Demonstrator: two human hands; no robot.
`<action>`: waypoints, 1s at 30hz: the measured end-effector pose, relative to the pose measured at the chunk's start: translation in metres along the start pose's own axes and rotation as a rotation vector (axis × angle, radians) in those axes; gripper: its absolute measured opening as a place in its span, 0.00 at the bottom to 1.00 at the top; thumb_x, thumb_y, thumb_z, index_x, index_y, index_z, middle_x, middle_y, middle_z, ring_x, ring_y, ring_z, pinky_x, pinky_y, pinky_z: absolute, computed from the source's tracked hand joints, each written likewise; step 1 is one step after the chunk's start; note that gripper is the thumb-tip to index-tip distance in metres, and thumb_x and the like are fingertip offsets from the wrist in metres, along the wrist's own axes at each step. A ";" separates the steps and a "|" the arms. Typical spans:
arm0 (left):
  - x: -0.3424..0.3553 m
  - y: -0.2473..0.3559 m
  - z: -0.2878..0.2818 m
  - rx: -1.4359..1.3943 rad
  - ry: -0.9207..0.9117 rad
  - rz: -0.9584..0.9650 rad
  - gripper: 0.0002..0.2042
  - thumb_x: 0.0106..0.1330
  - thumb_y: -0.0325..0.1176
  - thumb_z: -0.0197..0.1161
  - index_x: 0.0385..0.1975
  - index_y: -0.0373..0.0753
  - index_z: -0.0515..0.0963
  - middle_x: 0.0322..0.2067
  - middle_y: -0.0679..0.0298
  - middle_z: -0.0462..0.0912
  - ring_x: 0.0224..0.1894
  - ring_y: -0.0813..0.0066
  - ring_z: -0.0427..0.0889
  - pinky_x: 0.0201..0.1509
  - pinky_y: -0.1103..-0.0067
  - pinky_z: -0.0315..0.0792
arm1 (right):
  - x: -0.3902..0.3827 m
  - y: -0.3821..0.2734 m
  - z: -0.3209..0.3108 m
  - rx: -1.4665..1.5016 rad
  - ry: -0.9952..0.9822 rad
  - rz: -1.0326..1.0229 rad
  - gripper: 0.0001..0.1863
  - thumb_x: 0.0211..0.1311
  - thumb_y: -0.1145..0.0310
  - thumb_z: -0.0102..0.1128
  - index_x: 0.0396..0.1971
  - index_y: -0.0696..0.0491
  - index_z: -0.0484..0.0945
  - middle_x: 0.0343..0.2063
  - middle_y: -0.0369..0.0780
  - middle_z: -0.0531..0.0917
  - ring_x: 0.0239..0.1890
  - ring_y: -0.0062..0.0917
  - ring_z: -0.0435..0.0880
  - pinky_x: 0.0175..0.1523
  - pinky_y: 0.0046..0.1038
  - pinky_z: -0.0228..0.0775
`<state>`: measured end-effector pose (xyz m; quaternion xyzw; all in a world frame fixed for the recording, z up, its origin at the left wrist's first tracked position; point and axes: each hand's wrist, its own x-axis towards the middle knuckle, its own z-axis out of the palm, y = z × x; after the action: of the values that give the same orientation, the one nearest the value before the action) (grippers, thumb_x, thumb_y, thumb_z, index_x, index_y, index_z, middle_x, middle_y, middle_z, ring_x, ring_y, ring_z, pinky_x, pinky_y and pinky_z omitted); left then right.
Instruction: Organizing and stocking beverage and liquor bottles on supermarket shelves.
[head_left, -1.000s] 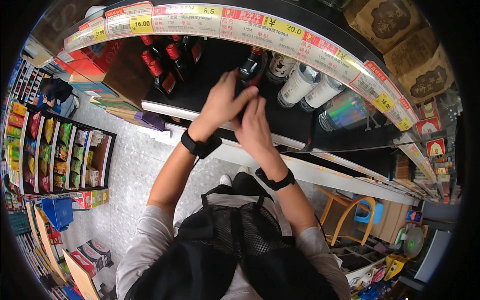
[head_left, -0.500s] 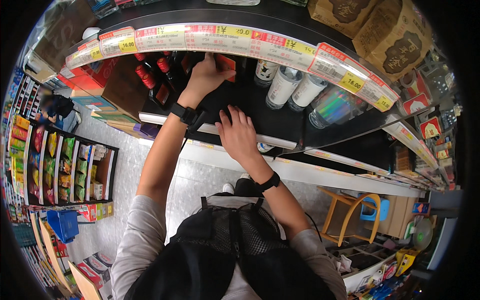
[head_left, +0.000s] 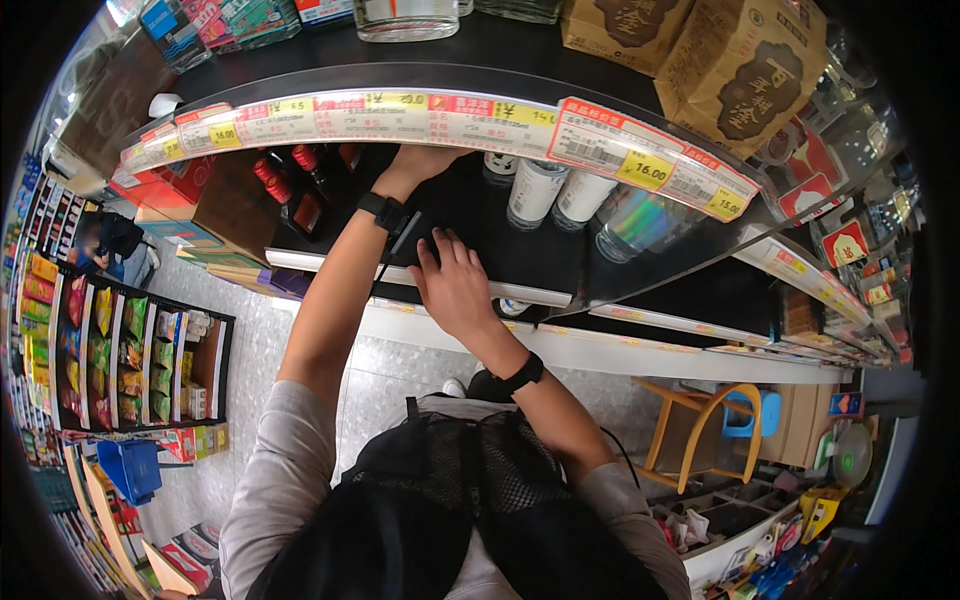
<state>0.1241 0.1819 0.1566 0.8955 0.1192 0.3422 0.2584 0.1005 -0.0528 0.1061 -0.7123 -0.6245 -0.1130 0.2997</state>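
Note:
My left hand [head_left: 425, 160] reaches into the shelf under the curved price-label strip [head_left: 360, 125]; its fingers are hidden. To its left stand several dark bottles with red caps [head_left: 278, 190]. To its right are clear bottles with white labels [head_left: 532, 195] and a glass container with an iridescent sheen [head_left: 635, 225]. My right hand [head_left: 450, 280] lies on the front of the black shelf [head_left: 520, 260], fingers apart and holding nothing.
Brown paper packages [head_left: 735, 85] and bottles [head_left: 400, 20] stand above. Left are cardboard boxes [head_left: 225, 205], a snack rack [head_left: 135, 350], a blue bin [head_left: 130, 470] and a crouching person [head_left: 115, 245]. Below right stands a wooden chair [head_left: 700, 440] beside a blue stool [head_left: 750, 410].
My hands held a dark bottle together a second ago. Then my right hand let go and moved down-left to the shelf edge, while my left hand went deeper under the label strip.

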 end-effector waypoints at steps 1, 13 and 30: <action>-0.001 -0.013 0.004 0.000 0.001 0.002 0.23 0.65 0.45 0.75 0.57 0.43 0.83 0.57 0.57 0.85 0.61 0.56 0.81 0.66 0.64 0.72 | 0.001 -0.001 0.000 0.004 -0.001 -0.022 0.23 0.75 0.57 0.57 0.56 0.62 0.81 0.60 0.56 0.78 0.63 0.49 0.77 0.64 0.45 0.71; -0.057 0.081 -0.032 -0.257 -0.082 -0.372 0.21 0.74 0.36 0.68 0.62 0.34 0.76 0.58 0.54 0.84 0.53 0.65 0.86 0.59 0.71 0.78 | 0.023 0.054 -0.100 0.033 0.598 0.112 0.41 0.61 0.71 0.71 0.71 0.66 0.61 0.67 0.64 0.62 0.69 0.60 0.62 0.72 0.55 0.55; -0.238 0.150 -0.099 -0.506 -0.121 -0.507 0.09 0.72 0.28 0.64 0.48 0.33 0.83 0.39 0.58 0.89 0.38 0.70 0.88 0.41 0.76 0.80 | 0.048 0.047 -0.089 0.000 0.562 0.214 0.38 0.57 0.65 0.81 0.62 0.62 0.69 0.53 0.54 0.76 0.57 0.49 0.77 0.64 0.46 0.69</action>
<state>-0.1124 0.0010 0.1696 0.7639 0.2334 0.2323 0.5550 0.1734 -0.0656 0.1890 -0.7148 -0.4385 -0.2735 0.4712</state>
